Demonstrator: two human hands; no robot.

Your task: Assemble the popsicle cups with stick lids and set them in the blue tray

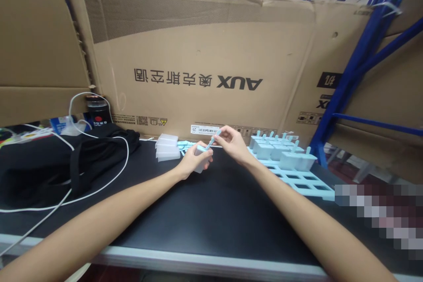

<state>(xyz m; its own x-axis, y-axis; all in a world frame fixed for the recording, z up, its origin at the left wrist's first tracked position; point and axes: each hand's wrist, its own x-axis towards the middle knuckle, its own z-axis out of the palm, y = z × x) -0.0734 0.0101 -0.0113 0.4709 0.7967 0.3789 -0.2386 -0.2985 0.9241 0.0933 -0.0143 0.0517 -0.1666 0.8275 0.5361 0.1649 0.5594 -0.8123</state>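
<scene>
Above the middle of the black table, my left hand [191, 161] is closed around a translucent popsicle mold cup [199, 167]. A light-blue popsicle stick [210, 142] is pinched between the fingertips of my right hand [233, 142]. The stick slants down toward the top of the cup; whether its lower end is inside I cannot tell. Left of my hands stand several empty-looking translucent mold cups [168, 147]. Some loose blue sticks [185, 145] lie behind my left hand. To the right, a light-blue tray [319, 192] holds several molds [295, 160] with sticks pointing up.
A white cable [124, 165] loops over a black cloth bag [42, 163] on the left. Behind it stands a dark jar [99, 112]. A large cardboard sheet [198, 53] walls off the back, and blue metal posts [343, 70] rise at the right.
</scene>
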